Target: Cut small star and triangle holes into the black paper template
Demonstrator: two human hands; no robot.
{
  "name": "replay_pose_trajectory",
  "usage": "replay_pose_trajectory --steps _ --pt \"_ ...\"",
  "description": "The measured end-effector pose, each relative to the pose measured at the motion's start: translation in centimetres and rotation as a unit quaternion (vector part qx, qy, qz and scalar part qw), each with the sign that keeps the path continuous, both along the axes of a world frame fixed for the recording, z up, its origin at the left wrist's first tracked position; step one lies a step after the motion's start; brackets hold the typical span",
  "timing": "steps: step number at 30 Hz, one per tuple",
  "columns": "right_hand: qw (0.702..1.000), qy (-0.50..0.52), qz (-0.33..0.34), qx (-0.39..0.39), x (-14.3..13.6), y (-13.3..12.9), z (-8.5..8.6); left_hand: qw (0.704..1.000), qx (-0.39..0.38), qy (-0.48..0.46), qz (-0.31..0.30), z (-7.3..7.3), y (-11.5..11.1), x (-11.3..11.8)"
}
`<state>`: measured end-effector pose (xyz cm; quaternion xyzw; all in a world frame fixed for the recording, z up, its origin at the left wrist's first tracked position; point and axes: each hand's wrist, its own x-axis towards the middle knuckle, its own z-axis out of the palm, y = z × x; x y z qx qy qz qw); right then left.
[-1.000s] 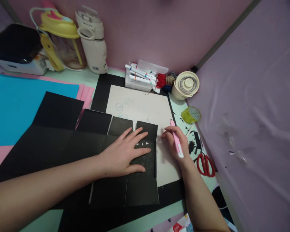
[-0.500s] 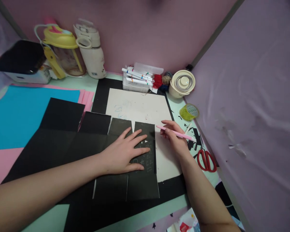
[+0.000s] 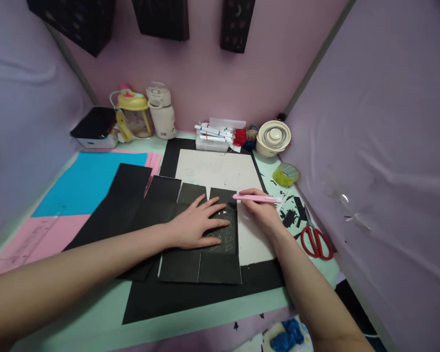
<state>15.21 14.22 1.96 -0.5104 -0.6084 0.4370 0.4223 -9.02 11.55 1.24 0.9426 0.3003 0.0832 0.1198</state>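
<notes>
My left hand (image 3: 196, 227) lies flat with spread fingers on a black card sheet (image 3: 183, 266) that has slit flaps along its far and near edges. Light outlines of small shapes run beside its fingertips, and two small white triangles show through cut openings. In my right hand (image 3: 260, 210) is a slim pink pen-style craft knife (image 3: 254, 198), held almost level with its tip pointing left, near the card's right-hand flap. Under the card lies a worn white board (image 3: 220, 166), itself on a larger black sheet (image 3: 205, 303).
Right of the board are black paper scraps (image 3: 289, 218), red-handled scissors (image 3: 317, 243) and a yellow tape roll (image 3: 286, 174). Behind stand a box of markers (image 3: 214, 137), a cream lidded bowl (image 3: 274, 138) and two bottles (image 3: 164, 117). Blue paper (image 3: 91, 181) lies left. Black boxes (image 3: 161, 17) hang above.
The view has tilted up and drawn back, bringing the hanging black boxes in. The craft knife has turned more level and moved closer to the card's right edge. My left hand stays on the card.
</notes>
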Motion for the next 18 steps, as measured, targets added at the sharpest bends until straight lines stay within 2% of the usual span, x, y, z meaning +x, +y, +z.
replay_pose_trajectory --steps 6,9,13,15,18 --pt "0.999 0.022 0.020 -0.018 -0.2 0.2 -0.6 0.997 0.017 0.051 -0.048 1.5 1.8 -0.3" --pt "1.000 0.011 0.029 0.004 -0.5 0.2 -0.8 0.996 0.037 0.063 -0.045 2.5 1.6 0.3" --pt "0.998 -0.014 0.043 0.036 -0.5 0.2 -1.1 0.995 0.042 0.068 0.061 2.8 -0.6 2.0" --pt "0.998 -0.024 0.046 0.039 -0.4 0.2 -1.2 0.992 0.024 0.052 0.110 2.2 -1.6 2.8" --pt "0.998 -0.033 0.054 0.017 0.0 0.4 -1.1 0.990 0.000 0.029 0.136 0.5 -2.3 3.2"
